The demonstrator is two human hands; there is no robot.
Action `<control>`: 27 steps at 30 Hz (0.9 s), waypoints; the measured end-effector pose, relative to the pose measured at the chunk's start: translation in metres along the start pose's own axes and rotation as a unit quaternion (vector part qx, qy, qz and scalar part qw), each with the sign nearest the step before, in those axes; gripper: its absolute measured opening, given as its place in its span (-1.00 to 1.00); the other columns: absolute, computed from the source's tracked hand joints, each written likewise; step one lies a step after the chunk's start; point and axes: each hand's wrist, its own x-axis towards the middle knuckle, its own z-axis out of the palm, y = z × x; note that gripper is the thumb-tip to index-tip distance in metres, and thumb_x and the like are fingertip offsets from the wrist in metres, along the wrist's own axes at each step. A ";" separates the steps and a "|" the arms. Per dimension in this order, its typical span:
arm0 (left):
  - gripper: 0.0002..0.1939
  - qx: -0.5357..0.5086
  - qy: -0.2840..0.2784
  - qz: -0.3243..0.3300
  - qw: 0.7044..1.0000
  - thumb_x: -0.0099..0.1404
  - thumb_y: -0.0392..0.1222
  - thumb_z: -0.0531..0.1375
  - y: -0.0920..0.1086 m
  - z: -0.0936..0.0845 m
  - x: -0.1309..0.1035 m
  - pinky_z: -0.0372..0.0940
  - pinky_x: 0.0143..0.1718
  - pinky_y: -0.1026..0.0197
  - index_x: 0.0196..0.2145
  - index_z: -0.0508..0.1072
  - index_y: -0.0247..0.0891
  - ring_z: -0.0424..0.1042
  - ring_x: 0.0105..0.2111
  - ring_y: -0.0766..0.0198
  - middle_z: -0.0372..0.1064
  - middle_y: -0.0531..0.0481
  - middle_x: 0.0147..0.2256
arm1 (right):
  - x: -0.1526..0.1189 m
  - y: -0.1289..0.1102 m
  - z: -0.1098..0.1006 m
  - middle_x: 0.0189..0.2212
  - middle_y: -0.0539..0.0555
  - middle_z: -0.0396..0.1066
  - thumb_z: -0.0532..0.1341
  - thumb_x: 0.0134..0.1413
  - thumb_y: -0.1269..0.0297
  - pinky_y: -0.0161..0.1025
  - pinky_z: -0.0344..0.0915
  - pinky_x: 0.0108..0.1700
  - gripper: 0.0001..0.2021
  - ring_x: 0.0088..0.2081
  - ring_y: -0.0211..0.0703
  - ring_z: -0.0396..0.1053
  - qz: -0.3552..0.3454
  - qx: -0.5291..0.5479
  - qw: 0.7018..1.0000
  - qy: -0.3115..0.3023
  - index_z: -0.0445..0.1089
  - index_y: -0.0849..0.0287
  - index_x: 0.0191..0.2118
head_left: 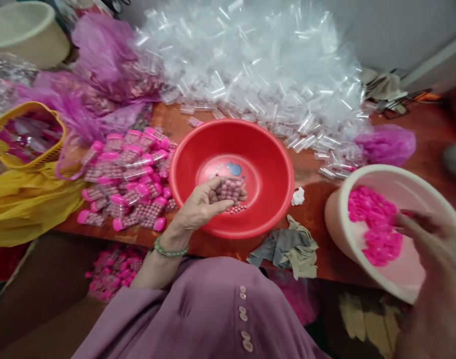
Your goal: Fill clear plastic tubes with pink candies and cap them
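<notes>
My left hand (pixel 200 205) is closed around a small clear bottle of pink beads (pixel 230 191), above the red basin (pixel 276 204). Some loose pink beads (pixel 236 209) lie on the basin floor below it. At the right, my right hand (pixel 433 259) reaches over the white basin (pixel 336 214), its fingertips beside a heap of bright pink caps (pixel 380 244). Motion smears those fingers, so I cannot tell whether they hold a cap. Left of the red basin, capped bottles full of pink beads (pixel 128 174) are piled on the table.
A large heap of empty clear bottles (pixel 250 65) covers the back of the table (pixel 306 194). Grey and beige rags (pixel 287 249) lie at the front edge. A yellow basket (pixel 28 134), purple bags (pixel 104 55) and a yellow bag (pixel 29 204) crowd the left. Below is a box (pixel 44 284) with more capped bottles.
</notes>
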 end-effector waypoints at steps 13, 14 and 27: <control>-0.74 -0.047 -0.060 0.006 0.997 0.25 -0.17 0.35 -0.003 0.001 -0.015 0.46 -0.19 0.23 -0.13 0.47 -0.27 0.56 -0.28 0.26 0.52 -0.06 -0.29 | -0.121 -0.150 0.142 -0.40 0.06 0.44 0.51 -0.18 0.13 -0.27 0.32 -0.49 -0.70 -0.47 -0.26 0.37 -0.066 0.393 0.876 -0.272 0.55 0.07 -0.28; -0.75 -0.042 -0.060 0.007 0.997 0.25 -0.17 0.34 -0.002 -0.001 -0.016 0.46 -0.19 0.23 -0.13 0.47 -0.27 0.55 -0.28 0.27 0.52 -0.06 -0.29 | -0.126 -0.155 0.150 -0.41 0.03 0.43 0.51 -0.19 0.12 -0.30 0.34 -0.48 -0.69 -0.47 -0.28 0.36 -0.062 0.394 0.872 -0.283 0.53 0.08 -0.28; -0.63 -0.063 0.004 -0.013 0.998 0.12 -0.13 0.43 0.003 -0.009 -0.029 0.48 -0.22 0.25 -0.17 0.46 -0.29 0.48 -0.32 0.36 0.41 0.02 -0.28 | -0.173 -0.168 0.212 -0.41 -0.07 0.40 0.47 -0.12 0.02 -0.23 0.52 -0.29 -0.60 -0.44 -0.29 0.42 -0.067 0.438 0.887 -0.130 0.33 0.06 -0.27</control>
